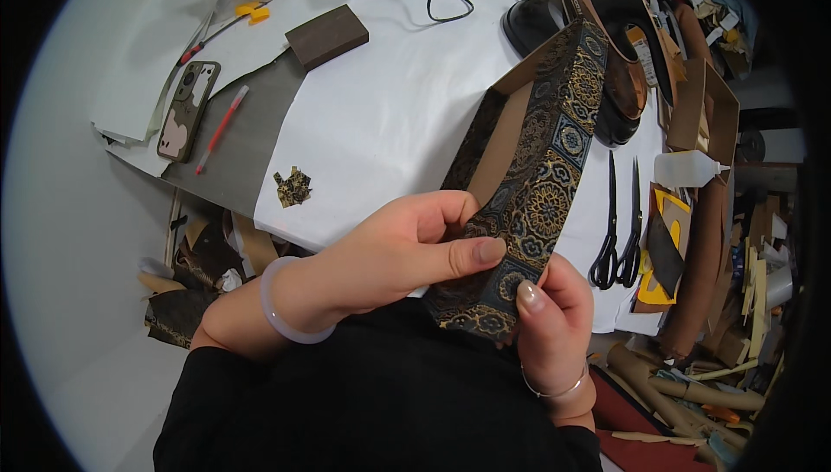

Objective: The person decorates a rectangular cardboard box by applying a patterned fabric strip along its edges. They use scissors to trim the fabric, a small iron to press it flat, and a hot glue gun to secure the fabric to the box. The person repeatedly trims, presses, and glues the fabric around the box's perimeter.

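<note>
Both hands hold an open cardboard box (548, 169) covered in dark brocade with gold and blue medallions. It is tilted, its long patterned side facing up and its bare brown inside partly showing. My left hand (424, 242) grips the near end, thumb pressed on the patterned side and fingers over the rim. Close to the near corner, my right hand (554, 320) pinches the covered edge, thumb on top; its other fingers are mostly hidden. A small heap of brocade scraps (293, 186) lies on the white paper (363, 143) left of the box.
Right of the box lie two black-handled scissors (616, 251), a white squeeze bottle (686, 169) and a black-and-copper iron (625, 65). Leftward are a phone (187, 111), a red pen (222, 130) and a dark block (327, 36). A black cable (450, 16) loops at the back.
</note>
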`<state>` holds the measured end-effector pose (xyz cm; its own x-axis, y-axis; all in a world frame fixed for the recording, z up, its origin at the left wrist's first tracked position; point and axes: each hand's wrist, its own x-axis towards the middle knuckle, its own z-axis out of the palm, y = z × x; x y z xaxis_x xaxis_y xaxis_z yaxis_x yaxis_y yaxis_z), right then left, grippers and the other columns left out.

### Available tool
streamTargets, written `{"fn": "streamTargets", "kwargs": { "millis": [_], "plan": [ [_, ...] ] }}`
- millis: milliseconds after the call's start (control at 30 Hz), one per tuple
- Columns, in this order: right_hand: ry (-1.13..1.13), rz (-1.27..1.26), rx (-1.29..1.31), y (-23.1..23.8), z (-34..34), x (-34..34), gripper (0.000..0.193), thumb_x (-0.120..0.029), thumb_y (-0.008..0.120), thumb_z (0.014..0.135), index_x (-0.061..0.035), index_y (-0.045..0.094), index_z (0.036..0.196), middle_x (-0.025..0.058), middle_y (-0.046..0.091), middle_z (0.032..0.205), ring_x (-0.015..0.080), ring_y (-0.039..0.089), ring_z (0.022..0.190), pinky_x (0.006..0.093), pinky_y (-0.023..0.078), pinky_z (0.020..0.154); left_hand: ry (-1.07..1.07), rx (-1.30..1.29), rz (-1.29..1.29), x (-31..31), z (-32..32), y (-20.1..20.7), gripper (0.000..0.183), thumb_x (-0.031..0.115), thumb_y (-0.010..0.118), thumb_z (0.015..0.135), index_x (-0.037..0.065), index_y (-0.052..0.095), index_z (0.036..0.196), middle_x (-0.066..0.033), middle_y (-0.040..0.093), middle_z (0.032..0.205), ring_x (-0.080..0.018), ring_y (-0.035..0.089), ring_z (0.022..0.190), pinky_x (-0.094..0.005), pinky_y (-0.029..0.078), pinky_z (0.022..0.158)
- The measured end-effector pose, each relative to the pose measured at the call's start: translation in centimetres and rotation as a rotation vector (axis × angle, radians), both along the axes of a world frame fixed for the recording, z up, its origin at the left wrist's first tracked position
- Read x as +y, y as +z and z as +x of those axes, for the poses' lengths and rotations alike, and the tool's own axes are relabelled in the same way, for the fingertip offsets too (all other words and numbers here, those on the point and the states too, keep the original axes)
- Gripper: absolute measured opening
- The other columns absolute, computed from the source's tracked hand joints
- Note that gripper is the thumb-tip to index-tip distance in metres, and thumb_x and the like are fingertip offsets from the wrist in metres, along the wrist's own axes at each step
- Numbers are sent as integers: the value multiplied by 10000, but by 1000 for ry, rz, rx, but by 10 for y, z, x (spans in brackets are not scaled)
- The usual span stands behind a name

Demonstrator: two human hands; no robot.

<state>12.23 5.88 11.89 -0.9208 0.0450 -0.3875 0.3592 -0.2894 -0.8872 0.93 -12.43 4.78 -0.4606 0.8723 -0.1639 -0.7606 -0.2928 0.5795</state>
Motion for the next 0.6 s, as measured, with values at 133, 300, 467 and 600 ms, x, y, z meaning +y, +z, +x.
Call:
{"fn": "streamTargets", "kwargs": {
  "millis": [133,300,467,600],
  "plan": [
    [-3,-16,9,-2,-1,0,233,-117,668,1124,-75,559,922,9,652,866,57,564,705,237,459,649,-4,7,10,-1,-2,7,349,294,815,1072,22,631,1192,-26,726,1123,-77,668,1016,-247,557,892],
    [-13,3,30,-4,0,-2,231,-116,673,1121,-75,561,923,3,651,867,54,558,702,234,453,646,-30,37,58,-2,-3,-2,365,262,830,1059,17,617,1227,-34,724,1155,-82,664,1049,-251,555,914],
    [-27,-4,29,-4,0,-3,226,-121,674,1120,-77,565,928,-2,654,873,46,546,699,229,441,641,-41,-79,33,-5,-5,0,368,191,850,1038,13,606,1249,-43,718,1193,-88,667,1076,-267,567,941],
    [-17,4,36,-4,0,-3,224,-128,678,1121,-77,569,932,-4,656,874,42,539,699,227,433,638,-58,-22,61,-6,-5,6,385,166,855,1029,12,596,1267,-46,714,1206,-94,670,1109,-270,569,967]
  ]
}}
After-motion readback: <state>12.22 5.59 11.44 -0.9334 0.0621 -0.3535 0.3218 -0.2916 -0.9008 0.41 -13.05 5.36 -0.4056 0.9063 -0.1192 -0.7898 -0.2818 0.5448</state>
